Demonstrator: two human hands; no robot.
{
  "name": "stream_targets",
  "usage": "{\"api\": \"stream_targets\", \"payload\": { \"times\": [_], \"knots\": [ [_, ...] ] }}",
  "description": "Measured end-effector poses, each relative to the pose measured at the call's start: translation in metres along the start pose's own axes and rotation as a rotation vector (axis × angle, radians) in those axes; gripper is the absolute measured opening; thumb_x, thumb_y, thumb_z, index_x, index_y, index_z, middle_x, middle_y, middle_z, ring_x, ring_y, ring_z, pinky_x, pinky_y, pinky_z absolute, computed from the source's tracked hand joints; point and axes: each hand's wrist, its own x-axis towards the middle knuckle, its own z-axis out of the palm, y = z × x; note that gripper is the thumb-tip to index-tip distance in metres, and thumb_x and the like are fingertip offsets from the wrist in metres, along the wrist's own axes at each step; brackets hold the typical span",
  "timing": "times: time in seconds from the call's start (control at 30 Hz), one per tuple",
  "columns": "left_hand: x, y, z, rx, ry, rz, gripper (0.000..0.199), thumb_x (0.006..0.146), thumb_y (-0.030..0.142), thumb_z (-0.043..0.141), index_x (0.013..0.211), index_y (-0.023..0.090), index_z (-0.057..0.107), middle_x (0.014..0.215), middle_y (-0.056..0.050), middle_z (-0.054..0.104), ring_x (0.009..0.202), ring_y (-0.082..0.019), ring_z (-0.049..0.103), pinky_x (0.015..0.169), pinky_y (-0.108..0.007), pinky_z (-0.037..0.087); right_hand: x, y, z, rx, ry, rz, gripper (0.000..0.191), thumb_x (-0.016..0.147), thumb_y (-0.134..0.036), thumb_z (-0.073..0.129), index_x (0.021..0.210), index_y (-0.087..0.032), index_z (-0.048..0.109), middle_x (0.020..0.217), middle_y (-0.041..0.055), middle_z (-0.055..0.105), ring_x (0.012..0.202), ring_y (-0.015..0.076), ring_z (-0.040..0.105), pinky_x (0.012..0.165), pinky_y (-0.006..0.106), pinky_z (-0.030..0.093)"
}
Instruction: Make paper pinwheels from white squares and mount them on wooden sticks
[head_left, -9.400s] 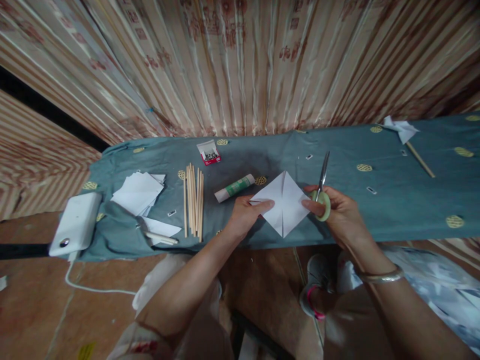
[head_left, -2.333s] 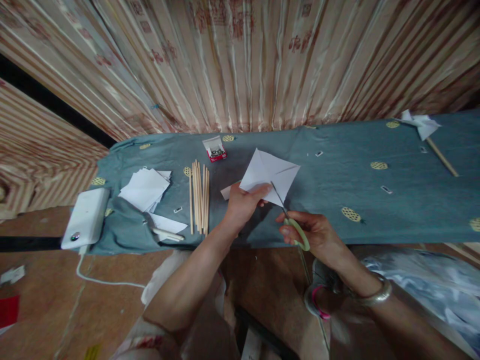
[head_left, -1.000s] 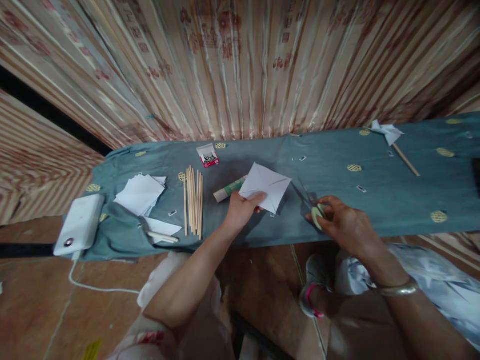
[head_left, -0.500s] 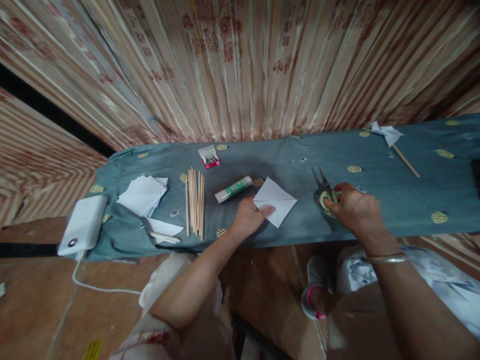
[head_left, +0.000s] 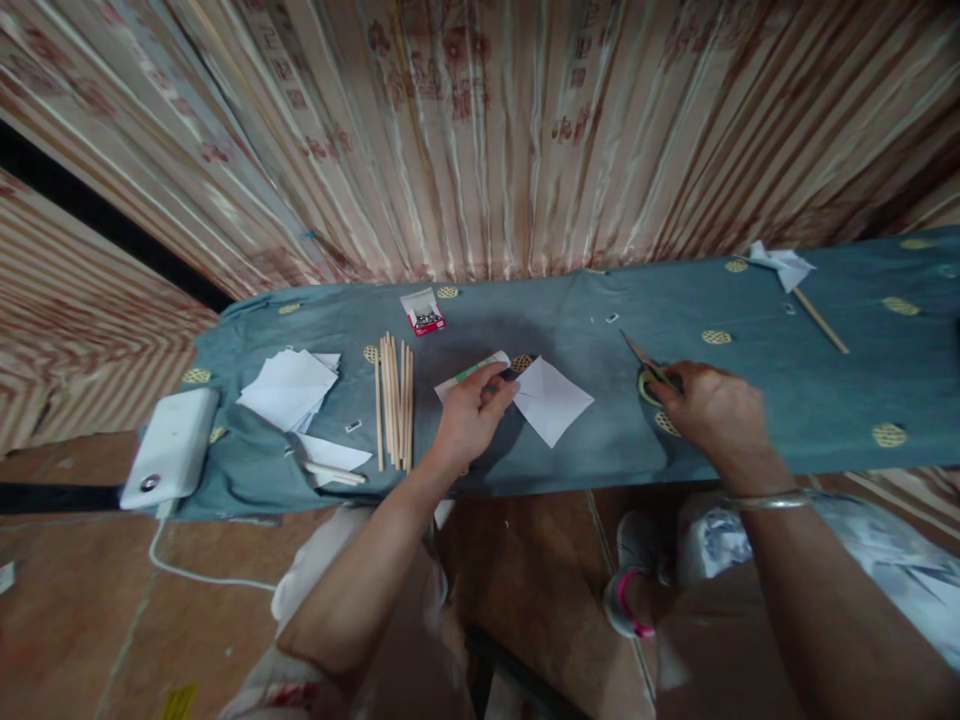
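Note:
On the cloth in front of me lies a square of white paper (head_left: 556, 402), one corner towards me. My left hand (head_left: 471, 412) is at its left corner, thumb and forefinger apart; whether the thumb tip touches the paper is unclear. Partly hidden behind that hand is a glue stick (head_left: 491, 360) with a white and green label. My right hand (head_left: 718, 415) grips scissors (head_left: 646, 362) with pale green handles, right of the paper. Their blades point away and to the left, close together, not touching the paper.
Left of the glue stick are several wooden sticks (head_left: 396, 405), an open red-and-white box (head_left: 424, 315) of small metal pieces, stacked white paper (head_left: 289, 390) and a white power bank (head_left: 171, 448) with a cable. A paper pinwheel (head_left: 784, 268) on a stick lies far right.
My left hand has come off the paper's middle and shifted left, now covering part of the glue stick. The scissors' blades have closed together in my right hand.

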Motion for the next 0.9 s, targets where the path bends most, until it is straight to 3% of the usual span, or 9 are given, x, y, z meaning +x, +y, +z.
{"api": "stream_targets", "payload": {
  "times": [0.07, 0.17, 0.3, 0.47, 0.57, 0.67, 0.77, 0.83, 0.9],
  "knots": [
    [0.001, 0.001, -0.014, 0.068, 0.063, 0.057, 0.028, 0.085, 0.031, 0.059, 0.107, 0.017, 0.069, 0.084, -0.004, 0.067, 0.058, -0.012, 0.057, 0.059, -0.024, 0.046, -0.001, 0.0, -0.003, 0.025, 0.003, -0.022, 0.03, 0.09, -0.035, 0.05, 0.099, -0.012, 0.068, 0.088, 0.0222, 0.071, 0.076, 0.0337, 0.066, 0.059, 0.036, 0.04],
    [0.003, -0.003, -0.034, 0.275, 0.136, 0.148, 0.023, 0.08, 0.023, 0.063, 0.102, 0.018, 0.07, 0.091, -0.005, 0.066, 0.077, -0.016, 0.062, 0.076, -0.029, 0.051, 0.0, 0.0, -0.005, 0.072, 0.004, -0.024, 0.034, 0.091, -0.036, 0.049, 0.104, -0.011, 0.067, 0.093, 0.0227, 0.071, 0.078, 0.0338, 0.066, 0.061, 0.037, 0.041],
    [0.003, -0.015, -0.048, 0.514, 0.132, 0.191, 0.039, 0.072, 0.021, 0.074, 0.11, 0.018, 0.067, 0.112, -0.01, 0.063, 0.109, -0.026, 0.058, 0.099, -0.04, 0.046, 0.001, -0.005, -0.006, 0.116, -0.015, 0.019, 0.035, 0.091, -0.038, 0.048, 0.104, -0.012, 0.069, 0.095, 0.0213, 0.072, 0.082, 0.035, 0.068, 0.064, 0.038, 0.044],
    [0.002, -0.025, -0.053, 0.725, -0.008, 0.153, 0.036, 0.078, 0.021, 0.067, 0.114, 0.017, 0.064, 0.11, -0.011, 0.066, 0.107, -0.029, 0.059, 0.097, -0.044, 0.047, -0.002, -0.012, -0.005, 0.158, 0.005, -0.015, 0.037, 0.091, -0.037, 0.048, 0.108, -0.011, 0.068, 0.101, 0.0202, 0.073, 0.088, 0.035, 0.069, 0.072, 0.04, 0.048],
    [0.004, -0.028, -0.055, 0.743, -0.02, 0.153, 0.028, 0.08, 0.021, 0.064, 0.107, 0.016, 0.068, 0.103, -0.011, 0.069, 0.101, -0.029, 0.061, 0.092, -0.042, 0.048, -0.002, -0.015, -0.003, 0.209, 0.034, -0.049, 0.037, 0.09, -0.038, 0.048, 0.107, -0.012, 0.069, 0.101, 0.0194, 0.073, 0.086, 0.0342, 0.069, 0.072, 0.04, 0.049],
    [0.007, -0.029, -0.053, 0.558, 0.044, 0.069, 0.026, 0.077, 0.024, 0.065, 0.101, 0.016, 0.07, 0.095, -0.008, 0.07, 0.092, -0.024, 0.063, 0.084, -0.036, 0.049, -0.001, -0.02, -0.001, 0.339, 0.107, -0.048, 0.033, 0.089, -0.038, 0.05, 0.102, -0.015, 0.071, 0.101, 0.0171, 0.074, 0.084, 0.0321, 0.07, 0.073, 0.04, 0.049],
    [0.007, -0.024, -0.046, 0.152, 0.088, -0.099, 0.029, 0.073, 0.032, 0.068, 0.095, 0.014, 0.072, 0.081, -0.004, 0.069, 0.072, -0.017, 0.061, 0.069, -0.029, 0.048, -0.004, -0.037, 0.0, 0.605, 0.13, -0.029, 0.029, 0.084, -0.04, 0.057, 0.095, -0.019, 0.073, 0.101, 0.0134, 0.075, 0.079, 0.0281, 0.07, 0.074, 0.04, 0.05],
    [0.004, -0.016, -0.038, -0.154, 0.064, -0.197, 0.034, 0.068, 0.038, 0.072, 0.091, 0.013, 0.072, 0.074, -0.002, 0.068, 0.064, -0.014, 0.058, 0.064, -0.026, 0.046, -0.009, -0.056, 0.0, 0.891, 0.044, 0.0, 0.027, 0.081, -0.044, 0.061, 0.09, -0.021, 0.073, 0.091, 0.0092, 0.076, 0.074, 0.0246, 0.068, 0.07, 0.037, 0.051],
    [-0.002, -0.005, -0.029, -0.41, -0.042, -0.264, 0.039, 0.065, 0.043, 0.076, 0.089, 0.013, 0.073, 0.072, -0.002, 0.068, 0.063, -0.012, 0.058, 0.064, -0.025, 0.047, -0.016, -0.077, -0.001, 1.252, -0.125, 0.063, 0.029, 0.075, -0.048, 0.068, 0.087, -0.022, 0.072, 0.083, 0.0061, 0.075, 0.073, 0.0219, 0.068, 0.067, 0.034, 0.051]
  ]
}}
